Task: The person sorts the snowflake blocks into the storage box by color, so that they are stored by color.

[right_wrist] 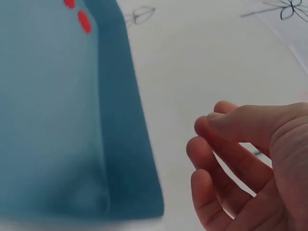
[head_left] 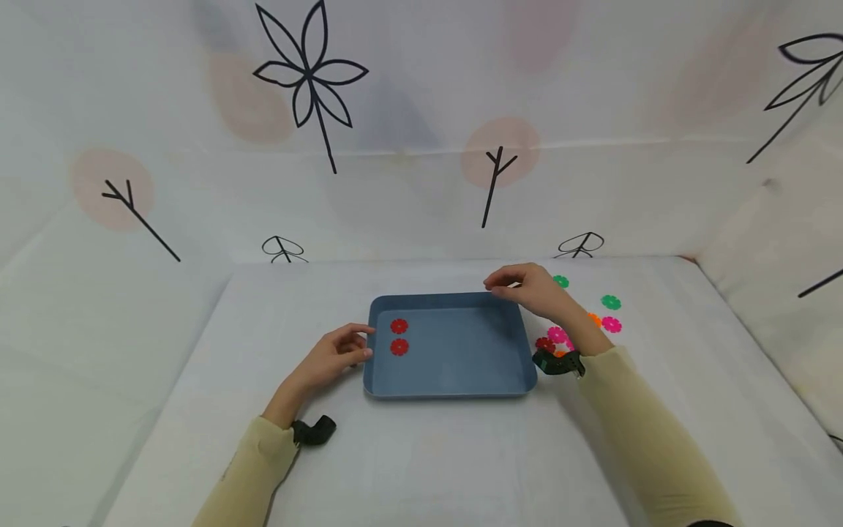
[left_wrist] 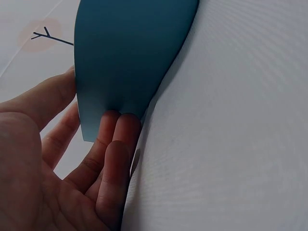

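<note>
A blue-grey rectangular tray [head_left: 454, 359] lies on the white cloth, with two red flower-shaped pieces [head_left: 399, 347] one behind the other near its left side. My left hand [head_left: 336, 356] is at the tray's left edge. In the left wrist view, its fingertips touch the tray's outer wall [left_wrist: 125, 57]. Over the far right corner hovers my right hand [head_left: 530, 289], fingers loosely bent and thumb close to the index finger. The right wrist view shows no piece between those fingers, and this hand [right_wrist: 240, 159] is apart from the tray wall.
Right of the tray lie loose flower-shaped pieces: green [head_left: 611, 302], pink [head_left: 612, 324], orange [head_left: 595, 320] and dark red [head_left: 544, 344]. My right forearm partly covers them. Behind the table hangs a white cloth backdrop [head_left: 408, 205] with plant drawings.
</note>
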`<act>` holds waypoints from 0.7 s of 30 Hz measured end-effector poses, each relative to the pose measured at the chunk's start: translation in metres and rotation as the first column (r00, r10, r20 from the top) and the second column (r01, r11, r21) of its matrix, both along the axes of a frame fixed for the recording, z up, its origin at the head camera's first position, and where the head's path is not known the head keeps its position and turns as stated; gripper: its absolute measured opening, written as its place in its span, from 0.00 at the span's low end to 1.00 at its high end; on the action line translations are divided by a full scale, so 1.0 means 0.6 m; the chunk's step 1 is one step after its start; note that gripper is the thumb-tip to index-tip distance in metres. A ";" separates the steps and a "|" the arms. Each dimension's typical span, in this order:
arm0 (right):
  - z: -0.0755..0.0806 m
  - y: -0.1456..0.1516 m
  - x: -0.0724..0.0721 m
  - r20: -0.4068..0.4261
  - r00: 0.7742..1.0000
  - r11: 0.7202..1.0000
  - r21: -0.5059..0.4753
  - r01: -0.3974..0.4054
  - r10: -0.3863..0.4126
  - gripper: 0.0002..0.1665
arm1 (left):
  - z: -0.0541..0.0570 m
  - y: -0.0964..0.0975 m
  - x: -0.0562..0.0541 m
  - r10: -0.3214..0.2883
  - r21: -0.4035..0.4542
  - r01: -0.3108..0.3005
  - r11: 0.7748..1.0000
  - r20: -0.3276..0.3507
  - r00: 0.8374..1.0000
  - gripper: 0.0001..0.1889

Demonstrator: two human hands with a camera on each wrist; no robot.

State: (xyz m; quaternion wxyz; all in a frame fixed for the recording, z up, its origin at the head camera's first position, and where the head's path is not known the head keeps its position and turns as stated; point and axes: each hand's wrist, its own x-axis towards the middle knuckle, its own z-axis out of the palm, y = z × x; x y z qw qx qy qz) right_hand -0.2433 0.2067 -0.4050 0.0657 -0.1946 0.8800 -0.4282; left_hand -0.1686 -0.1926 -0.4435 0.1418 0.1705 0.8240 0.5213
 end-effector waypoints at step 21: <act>-0.078 0.134 0.079 0.030 0.997 0.982 0.174 0.067 -0.073 0.10 | -0.037 -0.007 -0.017 -0.002 0.029 0.002 1.000 0.002 1.000 0.21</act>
